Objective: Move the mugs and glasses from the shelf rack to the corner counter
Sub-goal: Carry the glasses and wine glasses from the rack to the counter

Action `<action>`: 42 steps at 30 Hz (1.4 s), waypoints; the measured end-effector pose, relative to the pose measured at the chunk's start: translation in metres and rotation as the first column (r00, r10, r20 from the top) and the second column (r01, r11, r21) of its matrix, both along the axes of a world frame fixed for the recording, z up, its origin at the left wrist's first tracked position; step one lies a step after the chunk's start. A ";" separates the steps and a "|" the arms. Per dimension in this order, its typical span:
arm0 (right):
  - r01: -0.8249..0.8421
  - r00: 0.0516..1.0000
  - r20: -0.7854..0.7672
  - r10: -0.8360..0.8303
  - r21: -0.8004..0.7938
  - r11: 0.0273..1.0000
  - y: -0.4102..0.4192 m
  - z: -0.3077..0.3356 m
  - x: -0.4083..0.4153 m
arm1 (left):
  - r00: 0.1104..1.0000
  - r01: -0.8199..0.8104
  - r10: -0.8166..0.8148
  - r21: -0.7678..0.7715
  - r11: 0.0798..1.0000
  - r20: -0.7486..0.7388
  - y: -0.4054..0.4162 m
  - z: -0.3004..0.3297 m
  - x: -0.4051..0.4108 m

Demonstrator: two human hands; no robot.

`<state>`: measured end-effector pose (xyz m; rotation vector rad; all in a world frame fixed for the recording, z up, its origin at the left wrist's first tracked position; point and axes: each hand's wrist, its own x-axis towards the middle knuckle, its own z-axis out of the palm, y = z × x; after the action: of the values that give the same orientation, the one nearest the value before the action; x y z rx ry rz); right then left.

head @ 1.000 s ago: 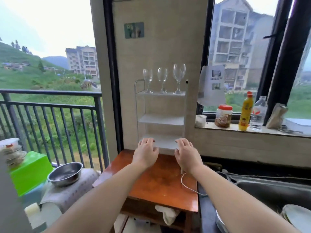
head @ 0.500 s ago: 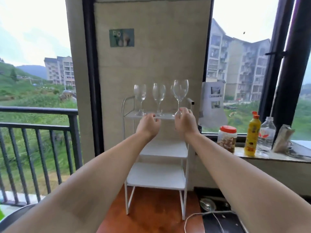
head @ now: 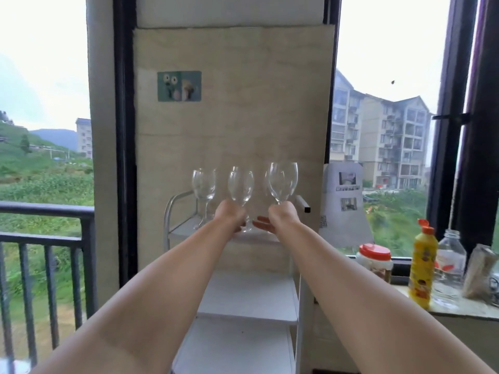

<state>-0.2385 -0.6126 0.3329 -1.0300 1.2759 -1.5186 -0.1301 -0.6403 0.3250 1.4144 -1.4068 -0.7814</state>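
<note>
Reaching up to the top tier of a white shelf rack [head: 243, 292], set against a beige wall panel [head: 232, 125] between two windows. Three tiers on the rack, the two lower ones bare and white, the top one with a curved metal rail at its left end.

Both forearms stretched forward side by side. Left hand [head: 229, 214] closed around the stem of the middle glass [head: 240, 186], grip curled just under the bowl, foot of the glass visible below the fingers; cannot tell if the foot touches the shelf. Right hand [head: 280, 215] pinching the stem of the right glass [head: 283, 182] from below the bowl, some fingers spread out to the left under the grip. Foot of this glass hidden by the hand.

Left glass [head: 204, 184] standing upright and free on the top tier, just beside the left hand, not touched.

On the window ledge to the right: a clear plastic bottle [head: 451, 263], a yellow bottle [head: 422, 268] with orange cap just left of it, a jar with red lid [head: 375, 261] further left, and a crumpled bag [head: 480, 273] at the frame edge. Printed paper [head: 345, 203] leaning on the window behind the jar. Small cartoon sticker [head: 179, 86] high on the wall panel. Dark balcony railing [head: 46, 211] at far left.
</note>
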 end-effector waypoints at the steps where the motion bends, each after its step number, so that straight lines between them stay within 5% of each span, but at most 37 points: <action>1: 0.005 1.000 0.002 -0.005 0.013 1.000 -0.002 -0.001 0.000 | 1.000 0.007 -0.007 0.014 1.000 -0.011 -0.004 -0.002 -0.002; 6: 0.081 0.994 0.068 -0.089 0.108 0.991 -0.017 -0.005 -0.006 | 1.000 -0.012 0.012 -0.045 0.999 0.000 -0.017 -0.007 -0.002; 13: 0.060 0.965 -0.249 -0.081 -0.090 0.994 0.006 -0.001 -0.002 | 0.999 0.012 -0.004 -0.250 0.968 0.034 -0.001 -0.002 0.006; 22: 0.076 0.930 -0.339 -0.142 -0.201 0.977 0.086 0.003 0.026 | 0.997 0.073 -0.065 -0.349 0.934 0.037 0.065 -0.002 0.029; 33: 0.264 0.883 -0.379 -0.276 -0.083 0.961 0.212 -0.080 0.031 | 0.965 0.253 -0.259 -0.120 0.960 -0.034 0.186 -0.096 0.034; 42: 0.481 0.853 -0.294 -0.432 0.120 0.869 0.352 -0.168 -0.023 | 0.866 0.500 -0.500 0.045 0.865 -0.027 0.288 -0.184 -0.031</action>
<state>-0.2619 -0.2604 0.1653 -0.8521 1.9230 -1.6008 -0.1608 -0.3528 0.1413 1.0782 -1.7841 -1.1598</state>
